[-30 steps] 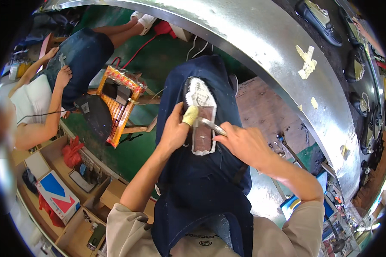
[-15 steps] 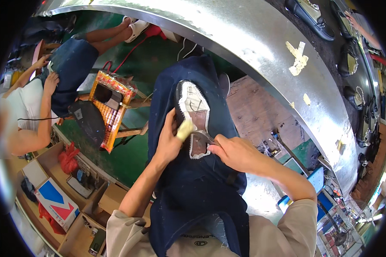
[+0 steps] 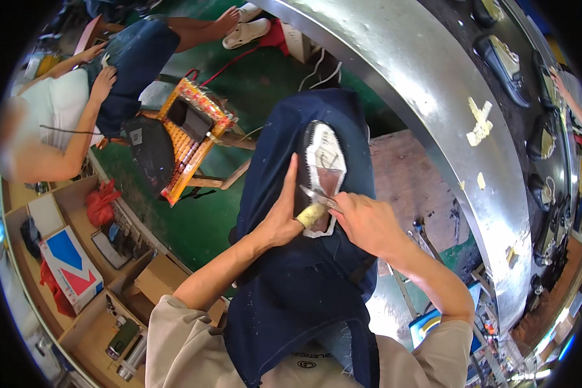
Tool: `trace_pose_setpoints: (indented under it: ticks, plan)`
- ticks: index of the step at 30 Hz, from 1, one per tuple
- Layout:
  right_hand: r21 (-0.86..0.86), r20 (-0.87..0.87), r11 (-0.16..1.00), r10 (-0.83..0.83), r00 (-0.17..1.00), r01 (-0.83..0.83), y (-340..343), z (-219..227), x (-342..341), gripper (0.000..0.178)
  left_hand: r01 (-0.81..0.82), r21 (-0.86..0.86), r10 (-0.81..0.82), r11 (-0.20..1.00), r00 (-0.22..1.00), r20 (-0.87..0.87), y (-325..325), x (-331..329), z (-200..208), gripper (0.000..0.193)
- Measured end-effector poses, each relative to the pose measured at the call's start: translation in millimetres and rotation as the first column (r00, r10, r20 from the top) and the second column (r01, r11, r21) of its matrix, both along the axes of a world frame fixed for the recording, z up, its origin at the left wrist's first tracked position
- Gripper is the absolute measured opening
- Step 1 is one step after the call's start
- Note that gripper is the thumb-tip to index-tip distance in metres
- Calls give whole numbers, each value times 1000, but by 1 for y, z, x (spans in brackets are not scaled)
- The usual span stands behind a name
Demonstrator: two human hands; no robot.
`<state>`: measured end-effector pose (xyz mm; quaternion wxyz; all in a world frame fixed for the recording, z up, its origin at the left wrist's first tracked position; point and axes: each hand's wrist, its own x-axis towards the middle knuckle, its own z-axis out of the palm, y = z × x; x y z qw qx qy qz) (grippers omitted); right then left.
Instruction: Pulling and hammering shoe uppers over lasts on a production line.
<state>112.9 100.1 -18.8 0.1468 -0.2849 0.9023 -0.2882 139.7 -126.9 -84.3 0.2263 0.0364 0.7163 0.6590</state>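
Observation:
On my lap, over the dark blue apron [image 3: 284, 284], a dark shoe without its outsole lies bottom up. Its underside [image 3: 326, 155] shows a white stitched rim and a brown patch toward the heel. My left hand [image 3: 281, 220] holds the shoe from the left, one finger stretched along its side. The thumb, wrapped in yellow tape [image 3: 311, 215], rests over the heel part. In my right hand [image 3: 368, 223] is a short metal knife [image 3: 318, 196], its blade pointing left across the underside, close to the taped thumb.
A metal-edged bench [image 3: 427, 84] curves along the right, with dark shoes [image 3: 501, 61] behind it. At left, a phone [image 3: 189, 119] lies on a beaded stool [image 3: 180, 145]. Below it stands a wooden compartment box [image 3: 103, 304]. Another person [image 3: 58, 103] sits at far left.
The knife's blade now crosses the shoe's underside with its tip showing. My left finger has stretched out along the shoe, and the taped thumb sits lower. The whole view has shifted.

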Motion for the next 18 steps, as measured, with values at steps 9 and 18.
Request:
trace_pose_setpoints:
  ticks: [9,18]
  plan:
    - [69,-37,996,65,997,-62,-1,-7,-5,20,-49,-144,24,988,985,-172,8,1,-19,136]
    - [-13,714,995,-56,698,94,9,38,-54,35,-384,442,171,811,878,448,2,-42,8,50]
